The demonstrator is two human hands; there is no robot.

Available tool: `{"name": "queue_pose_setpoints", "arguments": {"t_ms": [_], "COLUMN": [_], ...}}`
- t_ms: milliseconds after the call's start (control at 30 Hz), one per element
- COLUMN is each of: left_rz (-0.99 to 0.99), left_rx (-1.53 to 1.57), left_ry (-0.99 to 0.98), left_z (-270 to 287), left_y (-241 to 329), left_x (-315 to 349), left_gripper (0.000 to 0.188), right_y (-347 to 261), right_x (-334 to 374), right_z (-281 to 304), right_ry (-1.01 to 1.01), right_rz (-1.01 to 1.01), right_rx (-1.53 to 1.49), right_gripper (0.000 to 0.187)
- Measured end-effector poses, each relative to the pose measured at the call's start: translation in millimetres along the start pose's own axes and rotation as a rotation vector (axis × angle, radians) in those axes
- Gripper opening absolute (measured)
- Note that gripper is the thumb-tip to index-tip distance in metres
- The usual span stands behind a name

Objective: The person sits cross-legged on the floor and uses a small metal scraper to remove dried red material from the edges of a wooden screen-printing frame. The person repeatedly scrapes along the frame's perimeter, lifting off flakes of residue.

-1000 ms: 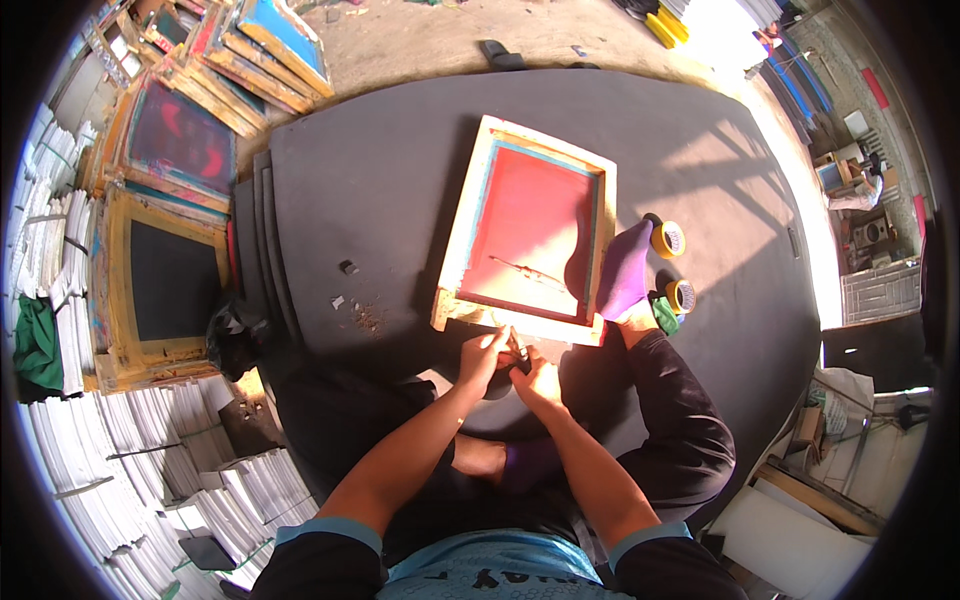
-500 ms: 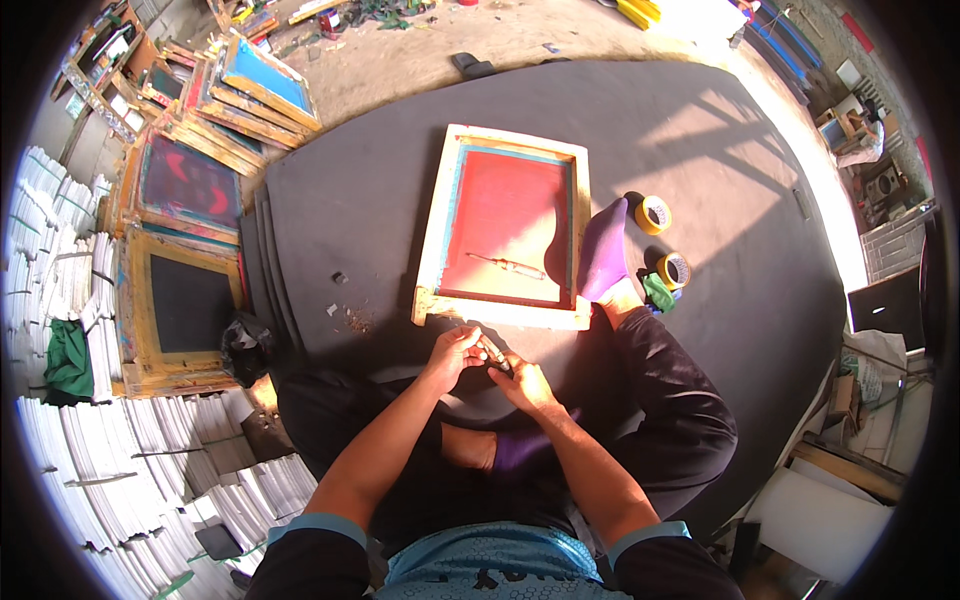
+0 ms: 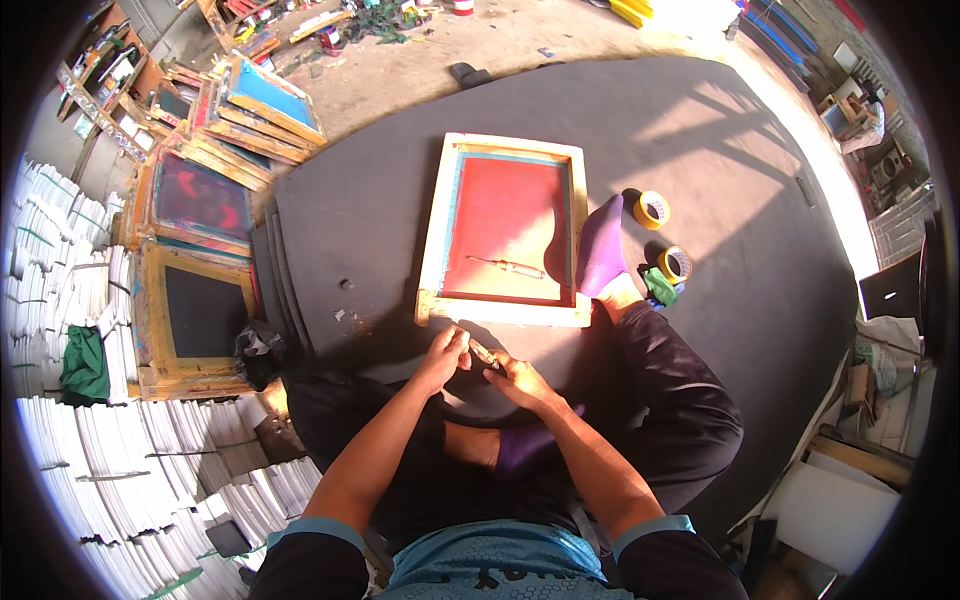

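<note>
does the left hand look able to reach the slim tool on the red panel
Probably yes: the slim tool lies uncovered, with only the wooden frame's near rail between it and the left hand; whether that hand is free is unclear.

Grey sheet stack (image 3: pixel 365 215) observed, wooden frame (image 3: pixel 505 313) laid on top, yellow tape rolls (image 3: pixel 641 212) placed at frame's right, dark lump (image 3: pixel 347 284) noted left.

We count one left hand (image 3: pixel 446 358), one right hand (image 3: pixel 519 382), one held tool (image 3: pixel 483 353), one slim tool (image 3: pixel 519 268) lying loose, one red-panelled wooden frame (image 3: pixel 505 311), one blue-panelled frame (image 3: pixel 268 92), two yellow tape rolls (image 3: pixel 642 213), two purple socks (image 3: pixel 602 248) and one crumpled black bag (image 3: pixel 257 352).
</note>
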State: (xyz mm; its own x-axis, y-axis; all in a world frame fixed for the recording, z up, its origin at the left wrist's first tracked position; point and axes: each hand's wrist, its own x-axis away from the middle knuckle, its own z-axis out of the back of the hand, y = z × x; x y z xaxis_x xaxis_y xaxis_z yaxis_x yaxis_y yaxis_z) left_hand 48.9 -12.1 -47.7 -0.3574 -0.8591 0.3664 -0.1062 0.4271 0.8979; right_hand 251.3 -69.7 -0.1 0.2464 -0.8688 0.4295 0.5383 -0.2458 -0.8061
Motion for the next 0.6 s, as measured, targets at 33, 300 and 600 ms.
{"name": "queue_pose_setpoints", "arguments": {"t_ms": [33,300,600], "left_rz": [0.014,0.088,0.411], "left_rx": [-0.007,-0.645,-1.271], "left_ry": [0.007,0.299,0.542], "left_z": [1,69,145], "left_y": [1,42,80], "left_x": [1,4,14], "left_gripper": [0.019,0.025,0.032], "right_y": [7,-18,-2], "right_x": [-4,-20,-38], "right_z": [-5,-27,-56], "right_ry": [-0.007,0.014,0.349], "right_rz": [0.018,0.131,-0.036], "right_rx": [-0.061,0.169,0.759], "right_gripper": [0.049,0.047,0.050]}}
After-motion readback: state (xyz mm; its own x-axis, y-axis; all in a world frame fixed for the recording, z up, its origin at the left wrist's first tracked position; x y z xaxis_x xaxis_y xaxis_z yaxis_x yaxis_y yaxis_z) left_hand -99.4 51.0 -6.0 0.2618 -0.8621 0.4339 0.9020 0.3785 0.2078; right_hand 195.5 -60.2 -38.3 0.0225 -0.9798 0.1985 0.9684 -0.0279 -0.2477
